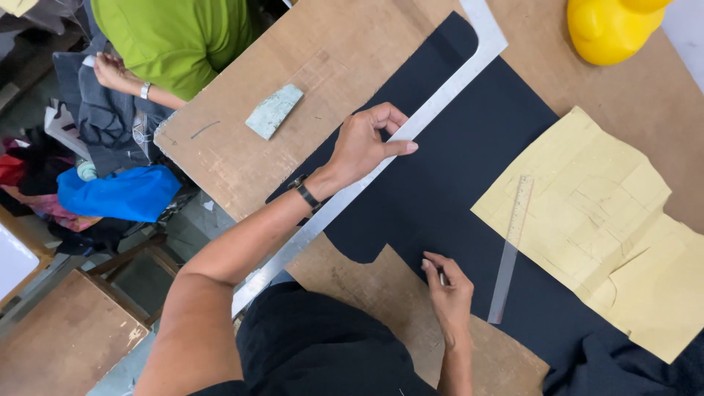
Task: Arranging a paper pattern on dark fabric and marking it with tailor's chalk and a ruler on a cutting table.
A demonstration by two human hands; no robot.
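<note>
Slippage is my main worry: my left hand (363, 143) presses the long curved metal pattern ruler (411, 132) flat onto the black fabric panel (455, 176) spread across the brown board desk (330, 51), fingers extended and bearing down, not wrapped around it. My right hand (447, 290) rests at the fabric's near edge, fingers pinched around what looks like a small marking tool, though I cannot tell its kind. If that pressure eases, I judge the ruler could skate on the cloth and skew any line. A clear straight ruler (511, 249) and creased yellow paper pattern (609, 235) lie close by and could be nudged.
</note>
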